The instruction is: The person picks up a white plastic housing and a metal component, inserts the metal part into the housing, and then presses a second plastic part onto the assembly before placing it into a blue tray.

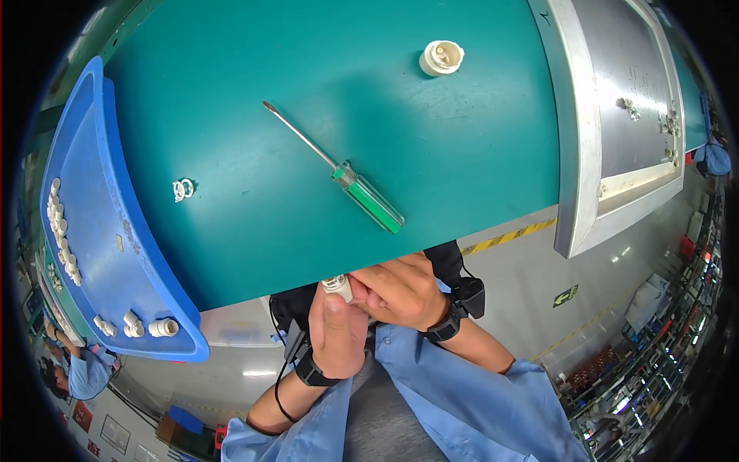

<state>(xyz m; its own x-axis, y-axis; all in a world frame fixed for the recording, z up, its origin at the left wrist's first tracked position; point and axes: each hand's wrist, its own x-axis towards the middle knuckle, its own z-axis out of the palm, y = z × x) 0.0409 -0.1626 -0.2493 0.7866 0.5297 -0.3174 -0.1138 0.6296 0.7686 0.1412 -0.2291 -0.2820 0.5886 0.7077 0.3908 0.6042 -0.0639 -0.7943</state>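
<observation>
Just off the table's near edge, my left hand (pixel 336 333) is closed around a small white cylindrical plastic fitting (pixel 336 286), its thumb against the side. Pressed up beside it, my right hand (pixel 402 291) has curled fingers meeting the left hand; whether they grip the fitting or another small part is hidden. On the table ahead lies a screwdriver (pixel 368 202) with a green, clear handle, its tip pointing to the far left. A larger white round fitting (pixel 442 58) stands at the far right, its open end showing. White ring-shaped pieces (pixel 183 189) lie to the left.
At left, a blue tray (pixel 108 192) holds several white fittings along its far-left side and near end. A metal-framed tray (pixel 579 154) with small metal parts borders the table (pixel 477 146) at right. Another person (pixel 88 369) sits at the lower left.
</observation>
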